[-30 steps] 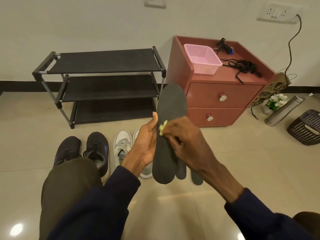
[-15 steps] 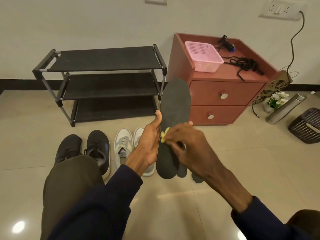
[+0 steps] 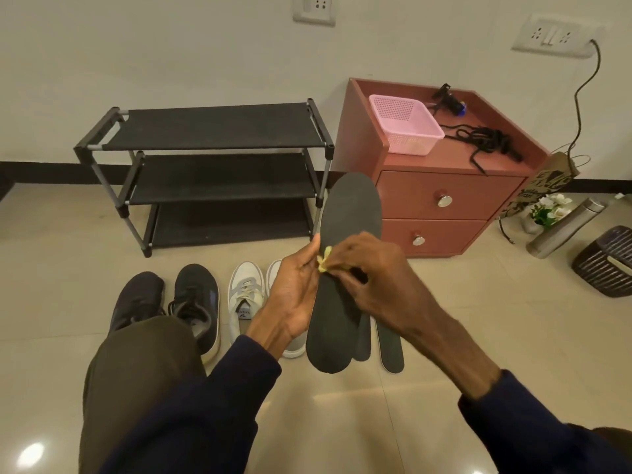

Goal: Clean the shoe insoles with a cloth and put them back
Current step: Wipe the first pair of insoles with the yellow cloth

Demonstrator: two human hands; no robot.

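A long dark grey insole (image 3: pixel 352 213) stands nearly upright in front of me. My left hand (image 3: pixel 295 295) grips its left edge at mid-length. My right hand (image 3: pixel 376 278) presses a small yellow cloth (image 3: pixel 324 261) against the insole's middle; most of the cloth is hidden under the fingers. Two more dark insoles (image 3: pixel 390 350) lie on the floor behind the held one. A pair of black sneakers (image 3: pixel 196 302) and a pair of white sneakers (image 3: pixel 246 295) stand on the floor to the left.
A black three-tier shoe rack (image 3: pixel 212 172) stands against the wall. A red-brown two-drawer cabinet (image 3: pixel 444 200) carries a pink basket (image 3: pixel 405 128) and black cords. At the right are a steel bottle (image 3: pixel 564 227), a flower pot and a dark basket (image 3: pixel 605 261). My knee (image 3: pixel 136 364) is at lower left.
My right hand with the cloth has slid slightly along the insole's middle, close to the left thumb. The insole stays upright in my left hand.
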